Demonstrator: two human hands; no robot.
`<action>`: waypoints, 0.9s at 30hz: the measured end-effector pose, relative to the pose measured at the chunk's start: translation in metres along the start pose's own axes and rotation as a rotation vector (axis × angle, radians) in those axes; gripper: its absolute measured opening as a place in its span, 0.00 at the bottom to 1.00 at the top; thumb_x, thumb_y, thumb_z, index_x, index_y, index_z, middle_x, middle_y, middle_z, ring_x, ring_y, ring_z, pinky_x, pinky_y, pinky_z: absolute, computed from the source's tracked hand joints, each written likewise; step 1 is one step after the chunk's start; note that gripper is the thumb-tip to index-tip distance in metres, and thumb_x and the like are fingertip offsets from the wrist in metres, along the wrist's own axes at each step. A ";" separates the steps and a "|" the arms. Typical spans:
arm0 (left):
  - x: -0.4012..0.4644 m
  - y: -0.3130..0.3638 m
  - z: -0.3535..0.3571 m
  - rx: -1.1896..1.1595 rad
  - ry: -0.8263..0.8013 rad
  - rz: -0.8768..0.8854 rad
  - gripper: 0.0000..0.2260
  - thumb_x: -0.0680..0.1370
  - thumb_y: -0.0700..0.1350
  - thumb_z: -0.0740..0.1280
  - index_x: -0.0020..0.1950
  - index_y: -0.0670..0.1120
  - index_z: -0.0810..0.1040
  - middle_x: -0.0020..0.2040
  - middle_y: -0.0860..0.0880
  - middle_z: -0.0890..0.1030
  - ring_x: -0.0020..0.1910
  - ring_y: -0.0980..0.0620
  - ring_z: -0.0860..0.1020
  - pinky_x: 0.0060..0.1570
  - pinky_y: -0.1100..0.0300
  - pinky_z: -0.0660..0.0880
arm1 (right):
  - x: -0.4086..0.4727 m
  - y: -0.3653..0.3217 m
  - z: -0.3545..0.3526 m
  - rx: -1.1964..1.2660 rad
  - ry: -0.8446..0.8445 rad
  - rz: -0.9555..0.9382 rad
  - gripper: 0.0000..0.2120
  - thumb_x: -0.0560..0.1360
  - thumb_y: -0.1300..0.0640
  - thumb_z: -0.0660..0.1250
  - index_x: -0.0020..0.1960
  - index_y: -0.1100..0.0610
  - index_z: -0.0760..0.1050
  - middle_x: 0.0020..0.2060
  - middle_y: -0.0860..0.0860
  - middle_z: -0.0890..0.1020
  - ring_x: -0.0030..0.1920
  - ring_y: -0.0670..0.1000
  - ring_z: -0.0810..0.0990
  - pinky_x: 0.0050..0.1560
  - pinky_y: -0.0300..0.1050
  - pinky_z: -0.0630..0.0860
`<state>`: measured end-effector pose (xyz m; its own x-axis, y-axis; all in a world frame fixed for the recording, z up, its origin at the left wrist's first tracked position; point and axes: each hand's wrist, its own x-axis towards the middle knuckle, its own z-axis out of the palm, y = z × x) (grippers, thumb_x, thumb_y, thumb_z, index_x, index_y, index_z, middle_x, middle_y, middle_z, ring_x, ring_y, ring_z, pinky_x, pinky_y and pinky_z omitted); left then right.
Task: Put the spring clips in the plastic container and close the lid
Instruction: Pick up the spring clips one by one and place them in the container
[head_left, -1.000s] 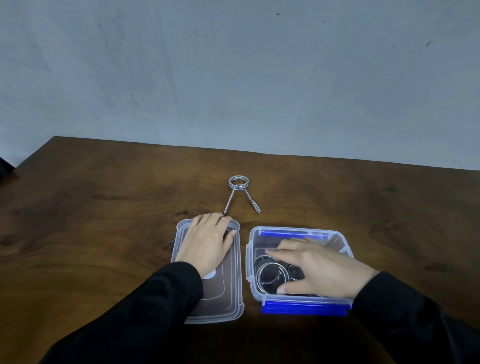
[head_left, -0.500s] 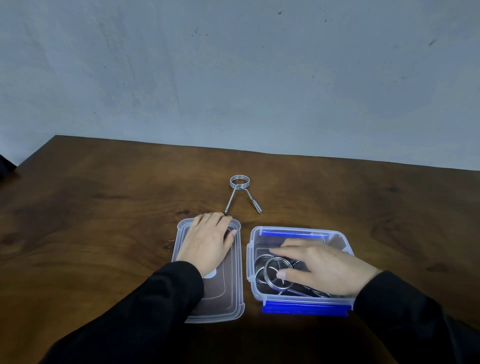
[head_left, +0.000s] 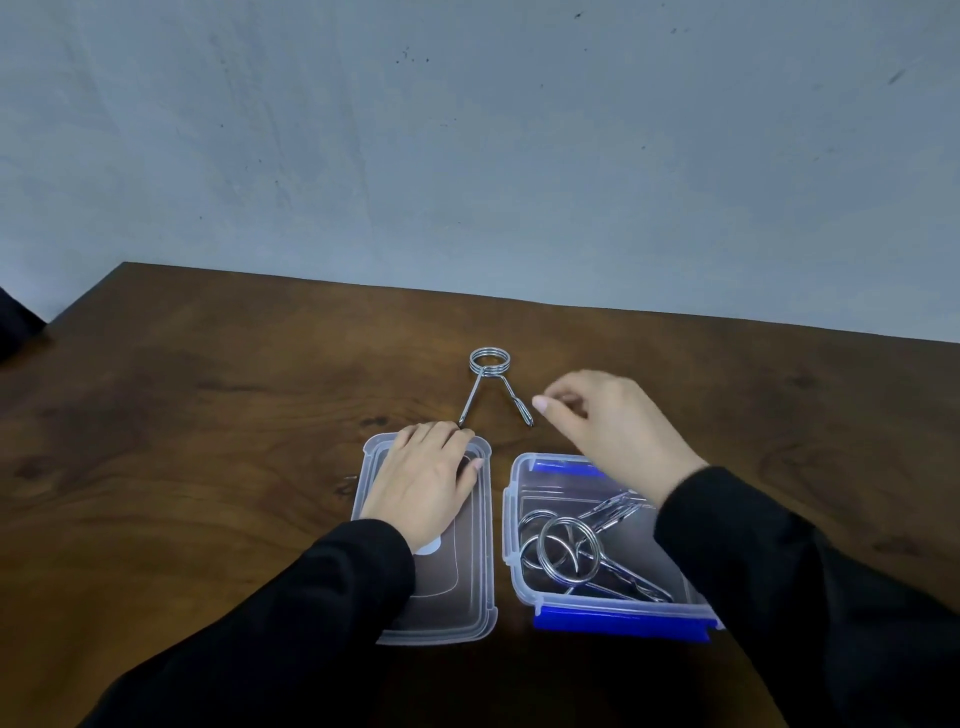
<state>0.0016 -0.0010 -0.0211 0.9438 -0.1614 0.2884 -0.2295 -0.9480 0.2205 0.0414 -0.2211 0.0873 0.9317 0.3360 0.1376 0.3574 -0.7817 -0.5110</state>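
Note:
A clear plastic container (head_left: 511, 525) with blue latches stands open on the wooden table, and several metal spring clips (head_left: 569, 551) lie inside it. Its clear lid (head_left: 475, 582) lies flat just to the left, with my left hand (head_left: 423, 480) resting palm-down on it. One more spring clip (head_left: 491, 382) lies on the table beyond both, coil away from me. My right hand (head_left: 610, 423) hovers above the container's far edge, empty, fingers loosely curled, its fingertips close to that clip's right leg without touching it.
The dark wooden table (head_left: 208, 441) runs to a grey wall behind. A dark object (head_left: 15, 322) sits at the far left edge.
My right hand let go of a spring clip inside the container, lifted out and moved forward towards the clip on the table. My left hand stayed on the lid.

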 end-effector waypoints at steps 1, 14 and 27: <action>0.000 0.000 0.000 -0.001 0.001 0.001 0.14 0.82 0.53 0.60 0.63 0.49 0.78 0.60 0.50 0.80 0.60 0.49 0.76 0.66 0.51 0.68 | 0.014 -0.006 0.004 0.010 -0.040 0.074 0.17 0.78 0.41 0.65 0.54 0.53 0.82 0.48 0.48 0.85 0.49 0.50 0.82 0.52 0.50 0.79; 0.003 -0.006 0.003 -0.023 -0.083 0.043 0.23 0.82 0.59 0.52 0.72 0.51 0.71 0.74 0.52 0.72 0.73 0.52 0.67 0.75 0.49 0.58 | 0.112 -0.005 0.099 -0.228 -0.240 0.430 0.28 0.71 0.31 0.67 0.55 0.55 0.77 0.52 0.54 0.83 0.49 0.57 0.83 0.49 0.50 0.82; 0.002 -0.008 0.004 -0.031 -0.051 0.025 0.19 0.83 0.55 0.55 0.68 0.49 0.74 0.67 0.51 0.78 0.68 0.52 0.72 0.72 0.50 0.63 | 0.008 0.012 -0.036 0.194 -0.167 -0.100 0.06 0.73 0.55 0.73 0.49 0.48 0.79 0.41 0.48 0.76 0.43 0.47 0.76 0.49 0.43 0.72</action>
<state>0.0067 0.0055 -0.0258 0.9483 -0.2000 0.2462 -0.2601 -0.9347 0.2423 0.0560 -0.2471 0.1131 0.8633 0.5008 0.0623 0.4133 -0.6307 -0.6569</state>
